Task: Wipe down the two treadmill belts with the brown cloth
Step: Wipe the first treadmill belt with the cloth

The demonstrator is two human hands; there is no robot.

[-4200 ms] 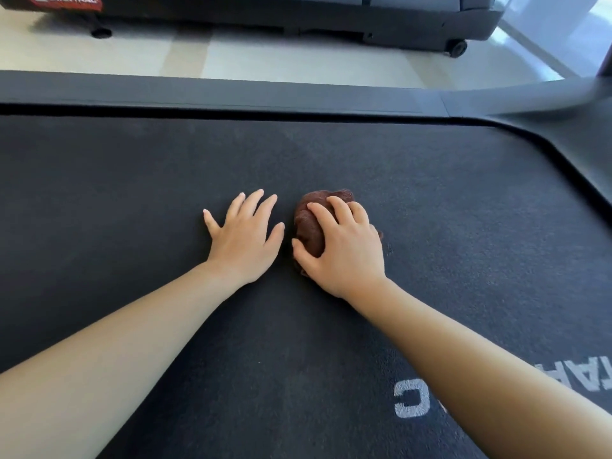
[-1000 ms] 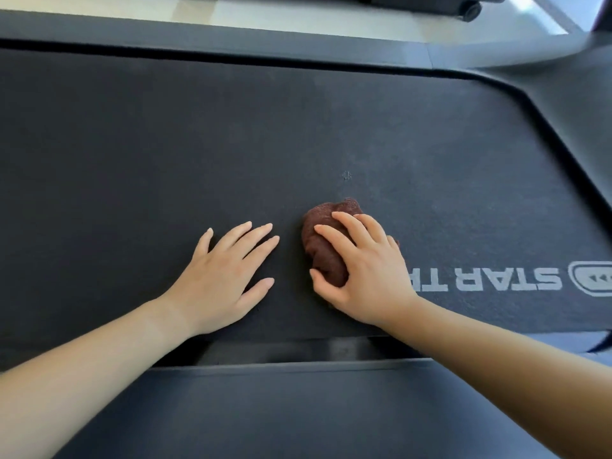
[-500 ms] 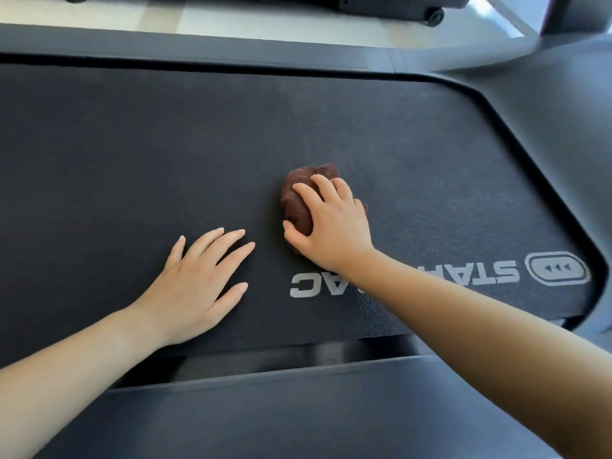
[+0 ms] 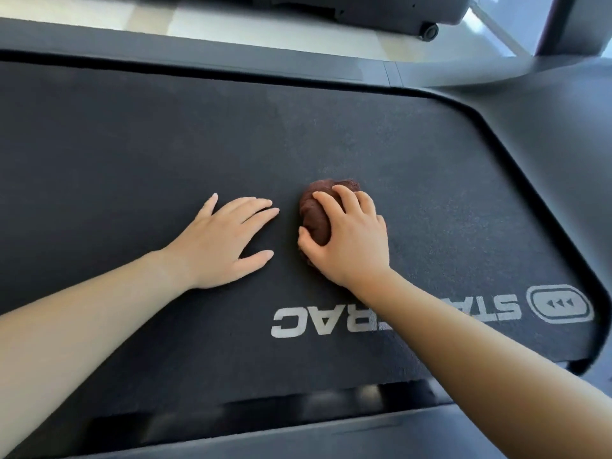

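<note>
A black treadmill belt [image 4: 139, 154] fills most of the view, with white STAR TRAC lettering [image 4: 331, 321] near its front right. My right hand [image 4: 349, 238] presses down on a bunched brown cloth [image 4: 314, 212] in the middle of the belt, fingers curled over it. Just left of the cloth, my left hand [image 4: 225, 241] lies flat on the belt with fingers spread, holding nothing. Only the cloth's left and far sides show past my fingers.
Grey side rails [image 4: 231, 58] frame the belt at the far side, and a dark rail [image 4: 298, 435] runs along the near edge. The motor cover [image 4: 546, 104] curves round the right end. A second treadmill's base with a wheel [image 4: 429, 29] stands on the pale floor beyond.
Over the last half second my left hand slid up beside the cloth, and my right hand with the cloth drew back slightly toward me. The lettering now sits lower and nearer.
</note>
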